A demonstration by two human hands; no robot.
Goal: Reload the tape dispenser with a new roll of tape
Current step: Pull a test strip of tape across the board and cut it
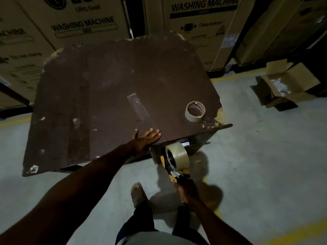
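My right hand (pixel 188 190) grips the handle of a tape dispenser (pixel 171 169), held just off the near edge of the dark brown table (pixel 106 76). A full roll of clear tape (pixel 177 157) sits on the dispenser's spindle. My left hand (pixel 146 139) lies flat, fingers spread, on the table's near edge, left of the dispenser. An empty cardboard tape core (pixel 195 111) rests on the table near its right corner. A strip of clear tape (pixel 139 107) is stuck to the tabletop, running from mid-table toward my left hand.
Large washing machine cartons (pixel 85 23) stand behind the table. An open cardboard box (pixel 284 85) lies on the grey concrete floor at the right. Yellow lines mark the floor. My sandalled foot (pixel 138 193) is below the table's near edge.
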